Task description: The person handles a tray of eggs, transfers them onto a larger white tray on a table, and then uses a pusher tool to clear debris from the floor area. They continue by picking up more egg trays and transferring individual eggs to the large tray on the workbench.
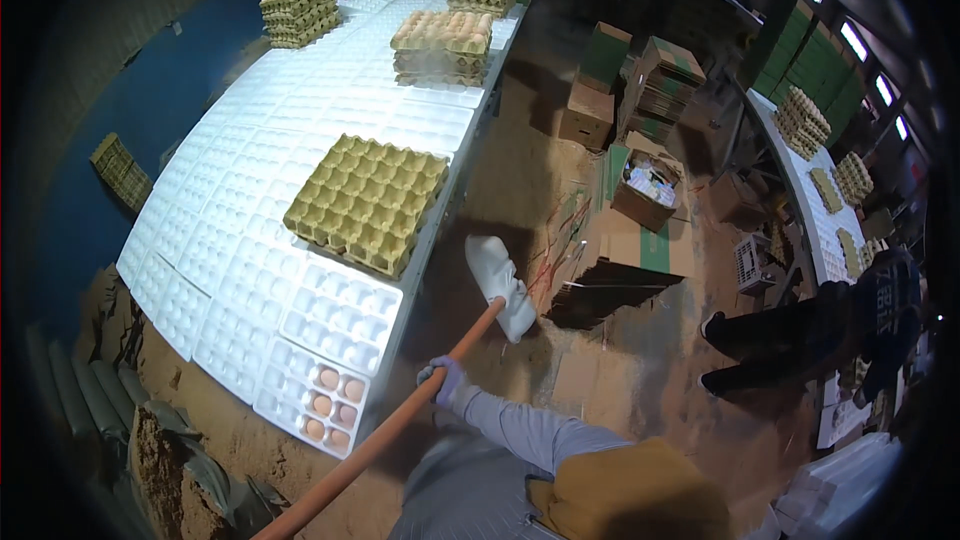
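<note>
Orange-brown pole slants rightward past white trays — the right hand's gloved fingers wrapped round it, its white head beyond.

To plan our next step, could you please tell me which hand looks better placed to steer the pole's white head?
Probably the right hand: it grips the pole, with the white head just beyond. The left hand is out of view.
</note>
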The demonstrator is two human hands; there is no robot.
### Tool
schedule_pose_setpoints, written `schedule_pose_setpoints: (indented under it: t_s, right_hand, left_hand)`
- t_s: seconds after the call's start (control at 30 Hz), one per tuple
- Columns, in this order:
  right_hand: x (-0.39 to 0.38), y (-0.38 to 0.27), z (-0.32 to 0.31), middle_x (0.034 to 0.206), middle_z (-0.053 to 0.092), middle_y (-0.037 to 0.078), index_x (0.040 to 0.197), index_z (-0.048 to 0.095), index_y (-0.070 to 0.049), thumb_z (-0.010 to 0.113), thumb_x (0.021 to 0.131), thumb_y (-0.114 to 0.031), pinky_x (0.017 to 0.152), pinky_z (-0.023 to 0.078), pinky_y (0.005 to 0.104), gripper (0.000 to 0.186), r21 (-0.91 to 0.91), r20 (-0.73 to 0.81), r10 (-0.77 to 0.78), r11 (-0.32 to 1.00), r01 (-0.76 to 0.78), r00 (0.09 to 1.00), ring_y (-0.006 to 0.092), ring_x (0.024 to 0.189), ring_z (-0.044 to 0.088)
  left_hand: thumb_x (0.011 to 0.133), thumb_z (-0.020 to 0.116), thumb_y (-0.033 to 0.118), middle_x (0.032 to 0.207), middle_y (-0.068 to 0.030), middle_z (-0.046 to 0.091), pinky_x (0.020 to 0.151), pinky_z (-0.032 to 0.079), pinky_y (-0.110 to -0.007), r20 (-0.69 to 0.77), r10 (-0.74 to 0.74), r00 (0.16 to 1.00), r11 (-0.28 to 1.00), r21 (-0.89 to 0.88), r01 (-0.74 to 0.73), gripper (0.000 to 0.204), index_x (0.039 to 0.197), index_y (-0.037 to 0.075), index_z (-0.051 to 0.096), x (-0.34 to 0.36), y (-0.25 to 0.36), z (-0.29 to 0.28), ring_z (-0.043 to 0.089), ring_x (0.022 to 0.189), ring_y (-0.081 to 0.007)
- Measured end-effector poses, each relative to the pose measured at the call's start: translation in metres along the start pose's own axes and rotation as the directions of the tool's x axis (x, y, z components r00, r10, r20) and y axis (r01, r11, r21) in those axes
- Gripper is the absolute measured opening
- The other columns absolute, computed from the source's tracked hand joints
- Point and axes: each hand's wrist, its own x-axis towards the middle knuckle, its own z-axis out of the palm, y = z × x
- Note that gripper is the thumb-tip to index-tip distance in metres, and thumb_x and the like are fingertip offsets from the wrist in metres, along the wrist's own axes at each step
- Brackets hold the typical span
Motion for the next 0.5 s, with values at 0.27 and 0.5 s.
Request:
schedule_pose_setpoints:
  t_s: [0.27,0.5]
  right_hand:
    - [0.095,-0.162,0.059,0.068,0.05,0.009,0.086,0.05,-0.007,0.062,0.08,-0.009,0.061,0.055,0.0449,0.014,-0.344,-0.109,-0.249,0.918,0.199,0.962,0.0276,0.056,0.054]
    - [0.167,-0.344,0.116,0.064,0.049,0.009,0.087,0.052,-0.007,0.064,0.079,-0.011,0.06,0.055,0.0446,0.014,-0.436,-0.12,-0.33,0.865,0.249,0.936,0.0272,0.055,0.053]
  left_hand:
    - [0.086,0.072,0.022,0.069,-0.0072,0.063,0.06,0.055,-0.034,0.034,-0.165,0.986,0.981,0.107,0.161,0.035,0.115,0.004,0.062,0.03,-0.018,-0.018,0.062,0.062,-0.0202]
    - [0.086,0.073,0.022,0.068,-0.0076,0.063,0.06,0.054,-0.034,0.116,-0.306,0.945,0.95,0.101,0.295,0.033,0.111,0.004,0.063,0.238,0.185,0.054,0.061,0.062,-0.0193]
